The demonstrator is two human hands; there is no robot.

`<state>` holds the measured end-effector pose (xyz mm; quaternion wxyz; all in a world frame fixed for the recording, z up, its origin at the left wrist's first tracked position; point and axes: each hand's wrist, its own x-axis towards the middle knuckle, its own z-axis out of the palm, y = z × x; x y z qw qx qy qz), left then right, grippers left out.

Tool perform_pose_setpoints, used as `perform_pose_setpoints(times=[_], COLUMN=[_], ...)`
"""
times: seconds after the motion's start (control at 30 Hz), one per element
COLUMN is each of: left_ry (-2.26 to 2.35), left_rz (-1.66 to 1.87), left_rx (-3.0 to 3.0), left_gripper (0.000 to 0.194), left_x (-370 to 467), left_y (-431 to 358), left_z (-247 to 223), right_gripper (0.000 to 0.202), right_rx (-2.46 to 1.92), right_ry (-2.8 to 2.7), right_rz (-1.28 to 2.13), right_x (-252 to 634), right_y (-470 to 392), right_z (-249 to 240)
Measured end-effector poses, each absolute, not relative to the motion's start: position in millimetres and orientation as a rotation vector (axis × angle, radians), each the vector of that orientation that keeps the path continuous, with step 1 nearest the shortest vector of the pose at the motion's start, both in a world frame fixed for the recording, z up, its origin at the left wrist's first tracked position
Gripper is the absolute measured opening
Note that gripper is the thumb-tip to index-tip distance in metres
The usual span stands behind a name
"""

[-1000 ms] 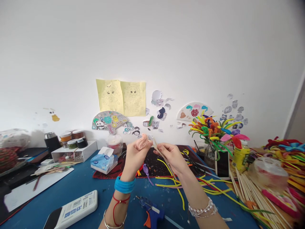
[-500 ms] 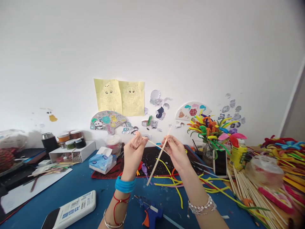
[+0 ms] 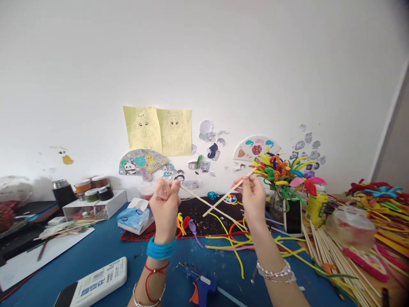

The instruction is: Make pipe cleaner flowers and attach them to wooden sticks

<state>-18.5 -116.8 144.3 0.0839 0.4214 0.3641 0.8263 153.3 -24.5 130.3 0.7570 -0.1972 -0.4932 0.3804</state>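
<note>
My left hand (image 3: 164,204) is closed in a fist above the desk. A thin wooden stick (image 3: 209,203) runs from its thumb side down to the right. A pale pink, ridged shape (image 3: 164,187) shows at the top of this fist, blurred; whether it joins the stick cannot be made out. With bent fingers, my right hand (image 3: 254,198) grips a second wooden stick (image 3: 220,200), which slants down to the left. The two sticks cross in view between my hands; whether they touch is unclear. Below lie a blue glue gun (image 3: 203,283) and yellow pipe cleaners (image 3: 238,256).
A tissue pack (image 3: 136,217) and a white-and-black device (image 3: 92,283) lie at left, near a white shelf (image 3: 96,209) with jars. At right stand a pipe-cleaner bouquet (image 3: 281,170), a phone (image 3: 293,217), a yellow bottle (image 3: 316,209) and a bundle of wooden sticks (image 3: 341,264).
My hands have moved apart, the left one leftwards and the right one rightwards. The right hand's stick has tilted from steep to a flatter slant, and more of the left stick shows.
</note>
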Motion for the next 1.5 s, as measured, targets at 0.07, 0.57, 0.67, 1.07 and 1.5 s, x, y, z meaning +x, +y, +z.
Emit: perform_pose_setpoints(times=[0.07,0.57,0.67,1.07,1.5], left_ry=[1.085,0.764,0.646,0.522,0.354], left_rz=[2.496,1.935,1.856,1.861,1.711], left_rx=[1.187,1.029,0.939,0.722,0.68], left_gripper=[0.022,0.025,0.021,0.013,0.019], left_x=[-29.8,-54.9,-60.7,-66.8,-69.4], left_y=[-118.3,-73.2,-63.5,-50.6,-53.1], left_z=[146.7,123.7,115.8,108.3,106.6], right_gripper=[0.025,0.017,0.02,0.015,0.019], right_rx=[-0.435,-0.107,-0.063,0.042,0.02], right_ry=[-1.044,-0.598,-0.482,-0.361,-0.421], right_rz=[0.734,1.206,1.252,1.269,1.353], right_x=[170.3,261.0,282.6,297.9,288.7], right_y=[-22.5,38.7,48.1,48.4,61.9], right_z=[135.1,117.0,111.4,106.3,89.2])
